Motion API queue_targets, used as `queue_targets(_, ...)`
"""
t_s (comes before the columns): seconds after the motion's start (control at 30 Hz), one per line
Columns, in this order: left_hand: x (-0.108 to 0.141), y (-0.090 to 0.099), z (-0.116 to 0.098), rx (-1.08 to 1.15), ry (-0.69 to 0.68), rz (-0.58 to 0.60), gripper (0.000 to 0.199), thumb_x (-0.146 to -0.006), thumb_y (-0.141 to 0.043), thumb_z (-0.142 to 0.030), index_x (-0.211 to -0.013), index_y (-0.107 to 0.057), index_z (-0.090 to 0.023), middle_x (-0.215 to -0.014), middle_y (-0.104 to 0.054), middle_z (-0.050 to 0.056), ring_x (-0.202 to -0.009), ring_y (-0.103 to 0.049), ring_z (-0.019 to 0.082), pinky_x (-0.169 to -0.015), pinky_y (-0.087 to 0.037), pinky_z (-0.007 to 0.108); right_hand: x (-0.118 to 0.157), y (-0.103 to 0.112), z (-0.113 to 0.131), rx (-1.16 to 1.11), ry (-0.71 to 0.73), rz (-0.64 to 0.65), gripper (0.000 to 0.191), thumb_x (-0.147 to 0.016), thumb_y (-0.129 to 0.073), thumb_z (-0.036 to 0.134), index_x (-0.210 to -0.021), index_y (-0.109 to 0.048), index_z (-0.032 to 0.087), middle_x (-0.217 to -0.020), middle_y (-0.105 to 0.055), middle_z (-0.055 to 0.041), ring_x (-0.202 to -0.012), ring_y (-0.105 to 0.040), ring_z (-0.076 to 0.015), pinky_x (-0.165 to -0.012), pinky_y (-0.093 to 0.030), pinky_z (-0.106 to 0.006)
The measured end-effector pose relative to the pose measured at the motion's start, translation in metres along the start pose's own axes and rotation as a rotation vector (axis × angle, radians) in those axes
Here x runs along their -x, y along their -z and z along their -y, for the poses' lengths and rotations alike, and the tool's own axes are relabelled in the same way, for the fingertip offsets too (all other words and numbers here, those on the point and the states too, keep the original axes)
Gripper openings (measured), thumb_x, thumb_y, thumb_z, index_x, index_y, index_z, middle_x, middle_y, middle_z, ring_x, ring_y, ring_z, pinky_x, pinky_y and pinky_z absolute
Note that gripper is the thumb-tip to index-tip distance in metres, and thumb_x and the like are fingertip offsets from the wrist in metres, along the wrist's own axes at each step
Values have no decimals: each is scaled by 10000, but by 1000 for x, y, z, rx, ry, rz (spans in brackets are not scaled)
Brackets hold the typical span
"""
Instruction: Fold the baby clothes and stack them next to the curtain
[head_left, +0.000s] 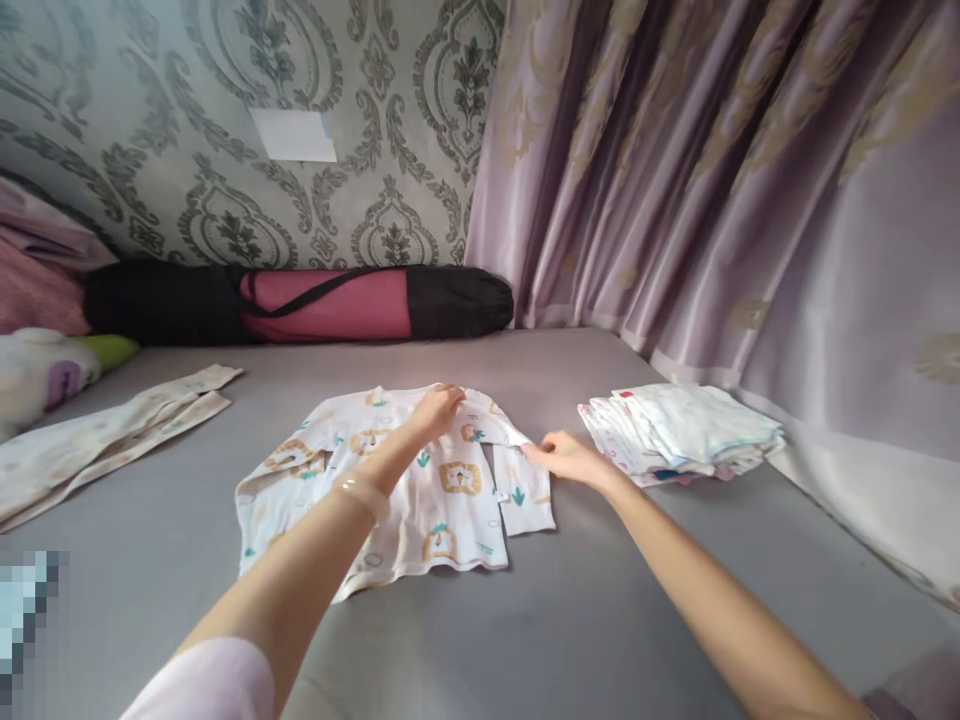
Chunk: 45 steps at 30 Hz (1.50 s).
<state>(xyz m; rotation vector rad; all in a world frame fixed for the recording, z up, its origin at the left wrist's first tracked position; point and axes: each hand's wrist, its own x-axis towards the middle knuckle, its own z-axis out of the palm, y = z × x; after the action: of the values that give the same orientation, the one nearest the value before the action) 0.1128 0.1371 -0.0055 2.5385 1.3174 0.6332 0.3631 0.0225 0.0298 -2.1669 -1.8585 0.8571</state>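
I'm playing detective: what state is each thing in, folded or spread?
Printed shirt: spread out, unfolded.
Left hand: on the shirt's upper edge.
Right hand: on the shirt's sleeve, seemingly pinching.
Clothes pile: folded, stacked.
Pale pants: laid out.
Long bag: lying by the wall.
Curtain: hanging in folds.
Plush toy: cut off, pose unclear.

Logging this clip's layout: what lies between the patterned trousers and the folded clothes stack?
In the head view, the long-sleeved lion-print shirt lies between them, the left hand at its upper edge and the right hand at one sleeve.
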Motion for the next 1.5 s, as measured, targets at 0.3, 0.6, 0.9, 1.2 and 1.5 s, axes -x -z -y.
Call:
queue_targets(0.3, 11, -35, -16, 84, -15, -173, 299, -925, -336, -150, -1054, -606, -151, -1095, -610, 137, -1061, -541, 230, -981, -420, 397, 4, -11, 21, -183, 88, -145, 111, -772, -567, 260, -746, -473, 207, -748, -591, 1, -707, -571, -148, -562, -379, -218)
queue_targets(0.6, 11, -31, -21, 108, -19, -189, 320, -961, -349, -262, -1089, -630, -180, -1170, -633, 88, -1147, -503, 226, -1043, -371, 386, -16, 55, 13, 22, 308, -200, 291, -775, -563, 82, -1040, -517, 191, -944, -640, -40, -828, -592, -171, -691, -440, -254)
queue_targets(0.9, 18, -29, -29, -95, 28, -87, 429, -924, -430, -510, -1249, -581, -273, -1332, -532, 70, -1270, -403, 283, -1038, -358, 454, -12, 41, -33, 1041, 248, -404, 331, -849, -416, 12, -1063, -625, 155, -1038, -611, -134, -964, -515, -260, -811, -361, -367)
queue_targets(1.2, 18, -27, -30, -88, 38, -40, 437, -912, -453, -507, -1260, -604, -289, -1375, -489, 85, -1300, -367, 323, -1061, -319, 491, -37, 42, 17, 698, 207, -242, 342, -891, -401, 82, -1069, -678, 174, -1127, -646, -143, -1124, -512, -268, -925, -322, -373)
queue_targets(1.5, 18, -28, -30, -107, 37, -32, 433, -898, -462, -546, -1254, -608, -347, -1380, -477, 72, -1295, -371, 313, -1058, -314, 493, -119, 8, 64, 354, 200, -145, 258, -905, -490, 216, -1099, -660, 198, -1119, -685, -76, -998, -620, -181, -758, -422, -231)
